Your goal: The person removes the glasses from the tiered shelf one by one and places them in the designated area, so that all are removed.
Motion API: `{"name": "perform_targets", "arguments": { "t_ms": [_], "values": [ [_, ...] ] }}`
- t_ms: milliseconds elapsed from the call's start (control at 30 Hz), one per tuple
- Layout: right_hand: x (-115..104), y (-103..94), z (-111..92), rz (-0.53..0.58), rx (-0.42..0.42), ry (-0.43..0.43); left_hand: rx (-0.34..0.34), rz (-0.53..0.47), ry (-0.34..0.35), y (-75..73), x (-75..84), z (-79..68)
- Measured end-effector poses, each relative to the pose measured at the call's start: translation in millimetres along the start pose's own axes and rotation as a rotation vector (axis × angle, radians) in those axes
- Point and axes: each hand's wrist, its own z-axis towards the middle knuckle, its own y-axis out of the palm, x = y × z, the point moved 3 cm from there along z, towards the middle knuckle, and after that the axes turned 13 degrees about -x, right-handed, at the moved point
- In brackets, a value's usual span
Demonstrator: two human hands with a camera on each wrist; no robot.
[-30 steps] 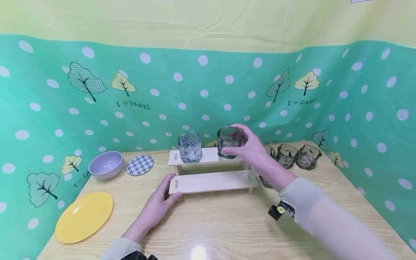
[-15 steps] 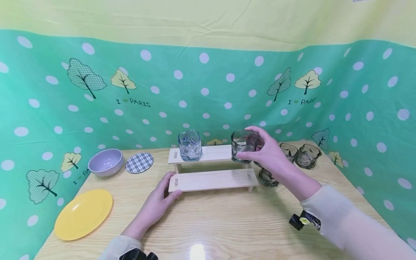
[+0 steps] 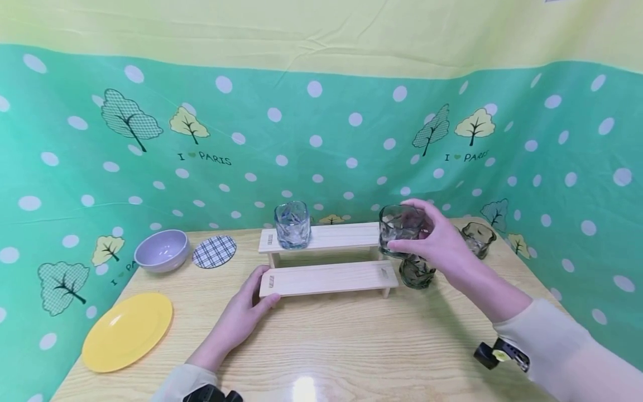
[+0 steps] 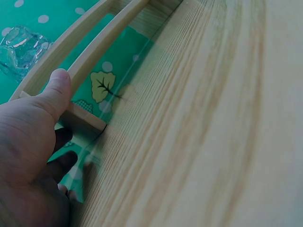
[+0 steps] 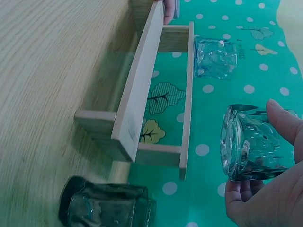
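A two-tier wooden rack (image 3: 329,279) stands mid-table. My left hand (image 3: 246,304) grips the left end of its lower shelf, thumb along the front edge. In my right hand (image 3: 444,240) is a smoky grey glass tumbler (image 3: 397,229), upright, held between thumb and fingers at the right end of the upper shelf. The right wrist view shows this tumbler (image 5: 248,142) apart from the rack. On the upper shelf's left part sits a bluish clear tumbler (image 3: 293,226). Another grey tumbler (image 3: 418,274) is on the table, just right of the lower shelf.
Farther right stands a grey tumbler (image 3: 479,237), with more glass partly hidden behind my right hand. A purple bowl (image 3: 162,254), a checked round coaster (image 3: 214,252) and a yellow plate (image 3: 128,333) lie on the left. Patterned cloth (image 3: 321,128) hangs behind and beside the table.
My right hand has carried the grey tumbler rightward, from over the upper shelf to its right end. My left hand keeps its hold on the rack.
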Motion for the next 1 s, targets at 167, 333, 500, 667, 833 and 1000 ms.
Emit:
{"name": "perform_targets", "arguments": {
  "t_ms": [167, 333, 500, 667, 833, 1000],
  "values": [
    [6.8, -6.3, -5.8, 0.006, 0.003, 0.002, 0.002, -0.004, -0.001, -0.7, 1.0, -0.8],
    [15.4, -13.1, -9.9, 0.019, 0.011, 0.013, -0.002, -0.008, -0.012, -0.3, 1.1, -1.1],
    [25.3, -24.0, -14.7, -0.009, 0.043, 0.023, 0.001, 0.001, -0.016, 0.4, 1.4, -0.8],
    [35.2, -35.1, -20.3, -0.032, 0.077, 0.015, 0.01, 0.016, -0.017, 0.7, 1.6, -0.5],
    [44.3, -46.3, -27.5, -0.031, 0.088, 0.033, 0.011, 0.029, -0.03, 0.5, 0.0, -0.3],
    [54.5, -56.8, -34.8, -0.02, 0.103, 0.052, 0.006, 0.038, -0.048, 0.8, -1.6, 0.2]
  ]
}}
